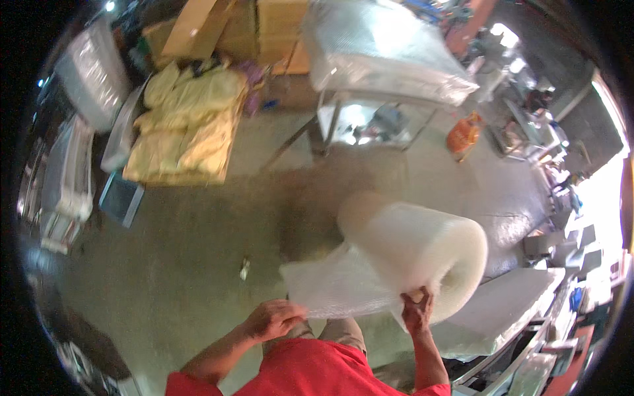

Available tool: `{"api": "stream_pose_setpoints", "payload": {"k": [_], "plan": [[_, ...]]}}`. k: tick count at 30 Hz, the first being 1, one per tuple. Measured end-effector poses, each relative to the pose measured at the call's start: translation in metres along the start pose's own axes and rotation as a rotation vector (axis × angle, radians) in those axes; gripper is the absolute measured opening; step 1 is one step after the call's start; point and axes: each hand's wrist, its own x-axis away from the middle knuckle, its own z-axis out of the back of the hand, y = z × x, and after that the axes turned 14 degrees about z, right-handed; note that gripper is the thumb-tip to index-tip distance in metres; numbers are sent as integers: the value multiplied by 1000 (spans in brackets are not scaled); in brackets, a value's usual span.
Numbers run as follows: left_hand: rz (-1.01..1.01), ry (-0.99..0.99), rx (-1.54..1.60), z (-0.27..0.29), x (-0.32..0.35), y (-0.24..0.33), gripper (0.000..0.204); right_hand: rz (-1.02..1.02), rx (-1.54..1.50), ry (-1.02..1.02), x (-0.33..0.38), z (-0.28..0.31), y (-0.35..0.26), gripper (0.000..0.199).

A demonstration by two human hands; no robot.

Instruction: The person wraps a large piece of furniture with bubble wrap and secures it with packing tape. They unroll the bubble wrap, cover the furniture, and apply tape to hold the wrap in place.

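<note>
A large roll of bubble wrap (413,241) stands in front of me, with a loose sheet (337,284) running off it toward my legs. At the near left edge of that sheet, my left hand (276,319) is closed, its fingers curled on the plastic. My right hand (417,311) is at the near end of the roll, beside its hollow core, thumb and fingers pinching the film edge there. The sheet spans the gap between both hands, just above my knees.
Yellow sacks (188,125) lie on a pallet at the far left. A metal-framed table (333,109) bears a plastic-wrapped load at the back. An orange bag (464,136) sits on the floor. A wrapped flat slab (505,307) lies close on the right; a small scrap (245,268) is leftward.
</note>
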Motion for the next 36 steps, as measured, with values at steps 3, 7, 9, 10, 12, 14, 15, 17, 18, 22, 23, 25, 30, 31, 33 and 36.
{"api": "stream_pose_setpoints", "payload": {"k": [3, 7, 9, 10, 12, 14, 15, 17, 18, 22, 23, 25, 30, 31, 33, 36], "plan": [[-65, -65, -59, -47, 15, 7, 19, -84, 7, 2, 44, -37, 22, 29], [-6, -235, -98, -114, 38, -9, 25, -133, -104, -64, 90, -80, 39, 37], [56, -266, -48, -145, 54, -18, 20, -159, -128, 56, 113, -95, 39, 35], [45, -271, -42, -162, 67, -17, 19, -245, -158, 12, 136, -94, 37, 35], [-1, -280, -34, -197, 93, -13, 16, -336, -147, -18, 188, -91, 27, 35], [88, -307, -27, -231, 122, -12, 11, -397, -165, -158, 243, -99, 15, 32], [126, -311, -36, -248, 138, -14, 9, -374, -69, -221, 272, -108, 4, 32], [139, -330, -66, -283, 177, -22, 6, -508, -83, -269, 330, -135, -23, 31], [153, -345, -72, -302, 196, -30, 7, -616, -145, -311, 358, -152, -37, 29], [237, -322, -87, -382, 272, -86, 9, -675, -139, -256, 460, -231, -104, 29], [272, -393, -117, -397, 291, -106, 9, -654, -180, -262, 485, -249, -122, 31], [362, -536, -132, -431, 327, -141, 10, -709, -297, -495, 532, -279, -147, 33], [475, -1085, -272, -479, 360, -237, 23, -365, -210, -553, 591, -352, -170, 43], [459, -1207, -311, -487, 356, -254, 24, -365, -221, -558, 596, -362, -173, 42], [418, -1405, -383, -505, 341, -288, 27, -347, -214, -622, 602, -388, -169, 41], [398, -1291, -333, -530, 307, -339, 32, -324, -215, -648, 608, -426, -158, 35]]}}
